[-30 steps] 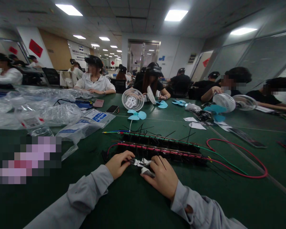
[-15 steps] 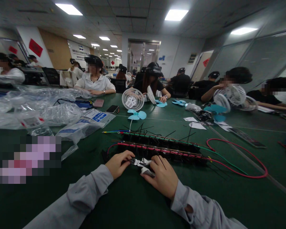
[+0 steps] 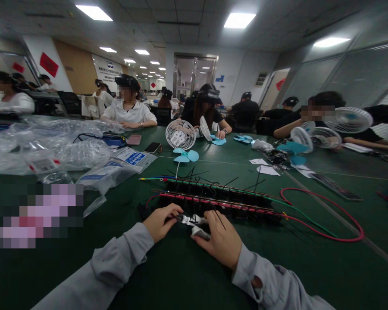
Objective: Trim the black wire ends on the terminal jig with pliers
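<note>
My right hand (image 3: pixel 222 232) is wrapped round the handles of a pair of pliers (image 3: pixel 201 233) with white and grey grips, its head pointing left. My left hand (image 3: pixel 161 220) is closed in a pinch at the tip of the pliers; what its fingers hold is hidden. Just beyond both hands lies a long black wiring assembly (image 3: pixel 220 203), with red and green wires along it and several thin black cable tie tails sticking up. One black tail stands up by my right hand.
Left on the green table are clear plastic bags (image 3: pixel 116 165) and a blurred pink patch. Beyond the assembly are a blue fan blade (image 3: pixel 186 156), a white fan guard (image 3: pixel 180 134) and a phone (image 3: pixel 152 147). A red cable loop (image 3: pixel 358 219) lies right. Co-workers sit opposite.
My hands and the pliers stay almost still. At the far right, a co-worker's white fan guard has moved right and tilted flatter.
</note>
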`<action>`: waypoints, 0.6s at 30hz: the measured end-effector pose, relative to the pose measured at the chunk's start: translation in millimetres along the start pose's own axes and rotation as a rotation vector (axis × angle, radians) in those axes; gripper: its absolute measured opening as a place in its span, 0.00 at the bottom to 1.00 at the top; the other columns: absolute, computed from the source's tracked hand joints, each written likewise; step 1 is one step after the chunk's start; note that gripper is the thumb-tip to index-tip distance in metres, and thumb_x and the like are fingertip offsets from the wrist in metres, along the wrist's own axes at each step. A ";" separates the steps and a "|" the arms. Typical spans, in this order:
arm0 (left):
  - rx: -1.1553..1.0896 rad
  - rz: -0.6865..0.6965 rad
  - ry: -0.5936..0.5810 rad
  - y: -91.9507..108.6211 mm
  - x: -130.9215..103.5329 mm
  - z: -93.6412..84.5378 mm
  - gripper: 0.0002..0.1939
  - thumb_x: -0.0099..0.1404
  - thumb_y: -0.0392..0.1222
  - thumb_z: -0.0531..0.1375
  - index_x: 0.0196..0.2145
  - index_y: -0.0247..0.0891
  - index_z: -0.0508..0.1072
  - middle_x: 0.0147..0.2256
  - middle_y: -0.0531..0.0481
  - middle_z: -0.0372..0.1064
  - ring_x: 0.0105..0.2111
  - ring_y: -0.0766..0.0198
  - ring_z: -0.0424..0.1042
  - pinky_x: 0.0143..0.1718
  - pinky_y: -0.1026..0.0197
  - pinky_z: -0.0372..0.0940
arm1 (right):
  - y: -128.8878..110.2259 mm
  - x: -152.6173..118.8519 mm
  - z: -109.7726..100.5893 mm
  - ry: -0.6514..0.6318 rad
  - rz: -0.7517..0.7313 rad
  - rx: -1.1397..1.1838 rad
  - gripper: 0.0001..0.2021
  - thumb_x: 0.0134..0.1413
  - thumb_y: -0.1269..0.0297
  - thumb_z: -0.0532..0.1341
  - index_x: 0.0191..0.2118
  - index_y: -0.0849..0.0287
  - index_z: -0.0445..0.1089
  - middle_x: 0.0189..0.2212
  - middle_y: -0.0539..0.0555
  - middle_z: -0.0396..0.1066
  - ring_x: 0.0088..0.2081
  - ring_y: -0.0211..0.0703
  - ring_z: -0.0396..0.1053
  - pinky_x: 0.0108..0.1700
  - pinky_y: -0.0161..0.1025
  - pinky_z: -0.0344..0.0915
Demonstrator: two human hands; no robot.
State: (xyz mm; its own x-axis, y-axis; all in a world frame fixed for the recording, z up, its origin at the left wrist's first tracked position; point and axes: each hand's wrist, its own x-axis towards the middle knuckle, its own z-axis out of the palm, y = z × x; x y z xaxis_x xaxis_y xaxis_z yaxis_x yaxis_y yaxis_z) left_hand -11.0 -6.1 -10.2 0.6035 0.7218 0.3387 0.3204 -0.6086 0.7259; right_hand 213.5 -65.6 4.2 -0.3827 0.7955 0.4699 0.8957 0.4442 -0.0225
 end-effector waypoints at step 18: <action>-0.018 -0.011 -0.004 -2.2 0.2 0.5 0.17 0.58 0.26 0.53 0.44 0.37 0.65 0.37 0.49 0.68 0.39 0.63 0.69 0.43 0.58 0.67 | -1.0 -0.1 -0.4 0.003 -0.015 -0.010 0.25 0.47 0.51 0.59 0.49 0.61 0.59 0.39 0.59 0.66 0.40 0.50 0.63 0.43 0.47 0.60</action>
State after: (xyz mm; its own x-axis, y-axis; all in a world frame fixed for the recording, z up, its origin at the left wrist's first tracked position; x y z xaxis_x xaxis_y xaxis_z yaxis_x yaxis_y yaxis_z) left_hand -11.2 -4.8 -12.0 0.6030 0.7270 0.3285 0.3134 -0.5945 0.7405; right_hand 212.6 -66.3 4.5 -0.3957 0.7876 0.4724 0.8919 0.4521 -0.0066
